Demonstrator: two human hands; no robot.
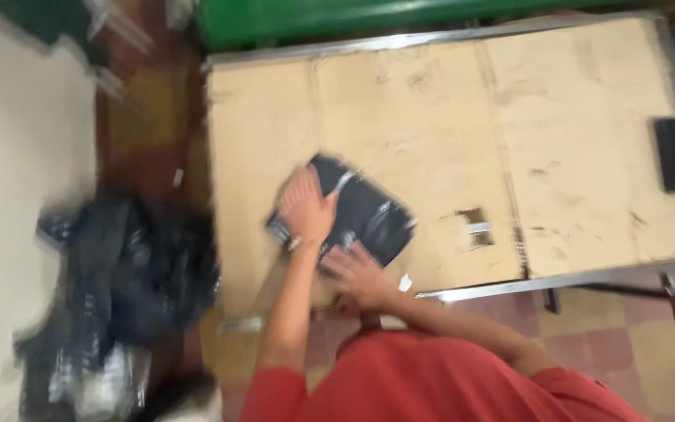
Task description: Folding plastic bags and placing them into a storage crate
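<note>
Head view, blurred. We have both hands flat on a black plastic packet [357, 211] lying near the front-left of the desk [572, 156], pinning it so the slick film stays put. Left hand [306, 207] presses its left end, fingers spread; right hand [357, 275] presses the near edge. Hands are apart, palms down, not clamped. Packet looks flat, glossy, roughly rectangular, set skewed. Desk top is worn tan board in a metal frame. A heap of black bags [119, 289] sits on the floor to the left.
</note>
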